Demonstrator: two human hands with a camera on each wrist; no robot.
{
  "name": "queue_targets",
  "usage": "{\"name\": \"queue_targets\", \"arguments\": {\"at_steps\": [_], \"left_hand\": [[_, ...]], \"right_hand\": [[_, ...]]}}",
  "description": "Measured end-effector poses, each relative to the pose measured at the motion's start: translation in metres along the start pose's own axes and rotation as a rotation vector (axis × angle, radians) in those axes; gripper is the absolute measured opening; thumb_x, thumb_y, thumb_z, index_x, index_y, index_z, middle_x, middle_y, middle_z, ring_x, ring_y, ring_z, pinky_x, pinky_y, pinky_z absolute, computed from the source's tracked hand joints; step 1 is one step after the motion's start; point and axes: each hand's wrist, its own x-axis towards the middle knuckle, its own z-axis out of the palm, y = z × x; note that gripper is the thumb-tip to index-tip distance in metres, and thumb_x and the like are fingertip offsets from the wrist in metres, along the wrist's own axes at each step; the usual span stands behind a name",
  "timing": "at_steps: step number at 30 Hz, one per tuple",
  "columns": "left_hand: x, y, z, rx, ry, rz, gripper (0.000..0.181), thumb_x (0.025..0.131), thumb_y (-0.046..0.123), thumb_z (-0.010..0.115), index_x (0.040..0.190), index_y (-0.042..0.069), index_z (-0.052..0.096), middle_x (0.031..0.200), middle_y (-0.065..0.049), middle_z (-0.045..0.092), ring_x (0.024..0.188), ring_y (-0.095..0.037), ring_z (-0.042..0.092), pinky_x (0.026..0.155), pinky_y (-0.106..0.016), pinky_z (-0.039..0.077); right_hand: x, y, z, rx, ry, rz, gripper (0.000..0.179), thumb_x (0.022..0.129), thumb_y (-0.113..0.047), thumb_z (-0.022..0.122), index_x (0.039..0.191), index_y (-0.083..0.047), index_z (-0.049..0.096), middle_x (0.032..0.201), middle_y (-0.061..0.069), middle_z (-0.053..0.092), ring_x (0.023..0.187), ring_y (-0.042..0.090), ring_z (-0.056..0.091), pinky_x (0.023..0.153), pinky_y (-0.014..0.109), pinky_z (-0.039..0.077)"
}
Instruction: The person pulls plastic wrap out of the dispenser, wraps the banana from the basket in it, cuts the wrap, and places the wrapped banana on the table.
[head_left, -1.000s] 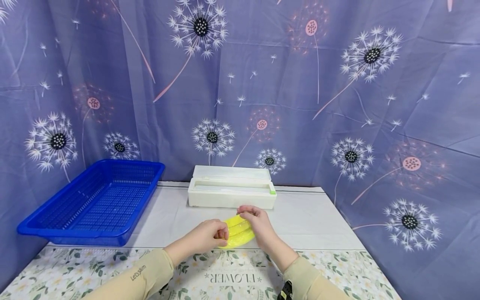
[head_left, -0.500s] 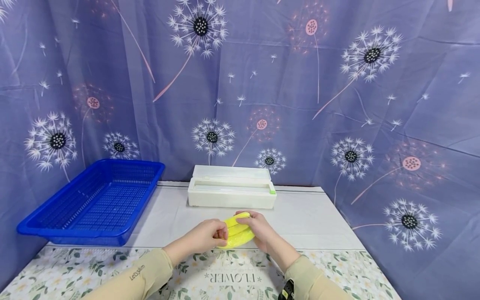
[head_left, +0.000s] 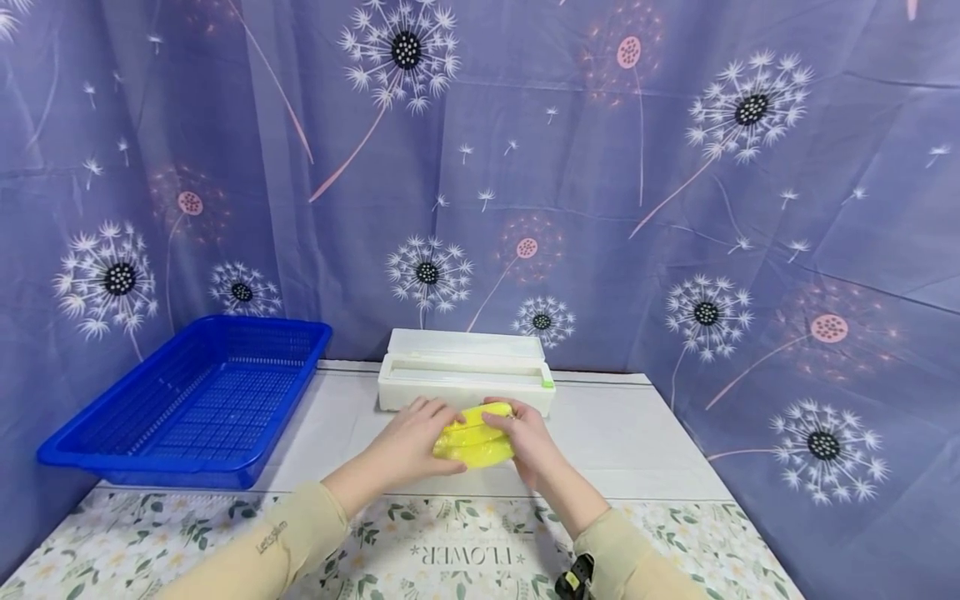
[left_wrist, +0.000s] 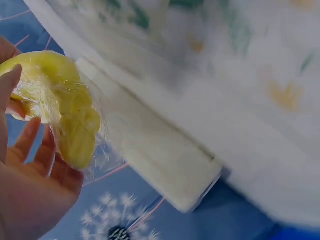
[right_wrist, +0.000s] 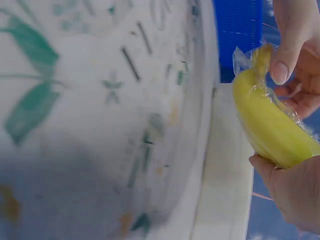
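Note:
A bunch of yellow bananas (head_left: 476, 440), wrapped in clear plastic film, is held up above the table in front of the white box. My right hand (head_left: 531, 442) grips its right side, with the thumb over the near face. At its left end is my left hand (head_left: 412, 442), the fingers loosely spread around that end. In the left wrist view, the left hand (left_wrist: 40, 185) has its fingers parted beside the bananas (left_wrist: 75, 110). Loose film crinkles along the bunch in both wrist views. In the right wrist view, the left thumb is close to the stem end.
A white long dispenser box (head_left: 465, 393) with its lid raised and a green piece at its right end stands behind the hands. To the left is a blue plastic basket (head_left: 247, 458). A floral mat (head_left: 465, 542) covers the near table; a patterned curtain hangs behind.
Both hands have lifted the bananas upward and toward the white box. The left fingers, earlier curled at the left end, have spread out. The right thumb has shifted onto the near face.

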Motion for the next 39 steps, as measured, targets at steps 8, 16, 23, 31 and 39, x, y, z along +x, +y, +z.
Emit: {"name": "queue_targets", "arguments": {"at_steps": [8,16,23,31,39], "left_hand": [[0.015,-0.002,-0.013,0.304,-0.011,0.047,0.116,0.06,0.075,0.077,0.15,0.012,0.037,0.141,-0.006,0.047,0.129,-0.028,0.042,0.106,-0.047,0.033],[0.015,-0.012,-0.003,0.177,-0.069,-0.057,0.088,0.069,0.04,0.087,0.141,0.009,0.046,0.11,-0.004,0.066,0.095,-0.022,0.064,0.085,-0.04,0.049],[0.018,-0.02,-0.004,0.055,-0.101,-0.09,0.072,0.071,0.035,0.085,0.132,0.013,0.054,0.096,0.001,0.066,0.082,-0.018,0.063,0.074,-0.037,0.051],[0.019,-0.026,-0.01,-0.122,-0.12,-0.109,0.076,0.073,0.031,0.084,0.141,0.02,0.051,0.109,0.004,0.067,0.088,-0.014,0.063,0.078,-0.038,0.051],[0.018,-0.038,-0.011,-0.243,-0.093,-0.115,0.083,0.073,0.035,0.085,0.146,0.025,0.046,0.122,0.005,0.063,0.095,-0.01,0.061,0.083,-0.036,0.049]], "right_hand": [[-0.002,-0.016,-0.001,0.031,0.018,-0.038,0.05,0.094,-0.013,0.064,0.138,0.005,0.046,0.126,0.026,0.056,0.105,0.035,0.063,0.083,0.041,0.054],[-0.002,-0.018,0.0,0.05,0.018,-0.064,0.052,0.094,-0.011,0.065,0.139,0.005,0.045,0.129,0.024,0.055,0.109,0.035,0.062,0.084,0.041,0.054],[-0.004,-0.018,-0.001,0.057,0.016,-0.068,0.051,0.095,-0.01,0.064,0.139,0.005,0.045,0.128,0.024,0.056,0.107,0.033,0.064,0.085,0.041,0.053],[-0.004,-0.021,-0.005,0.099,0.015,-0.09,0.05,0.094,-0.008,0.064,0.138,0.006,0.046,0.126,0.024,0.058,0.102,0.031,0.067,0.083,0.04,0.054],[-0.002,-0.021,-0.012,0.125,0.027,-0.088,0.048,0.094,-0.011,0.065,0.137,0.004,0.049,0.125,0.023,0.059,0.099,0.028,0.067,0.082,0.039,0.054]]}}
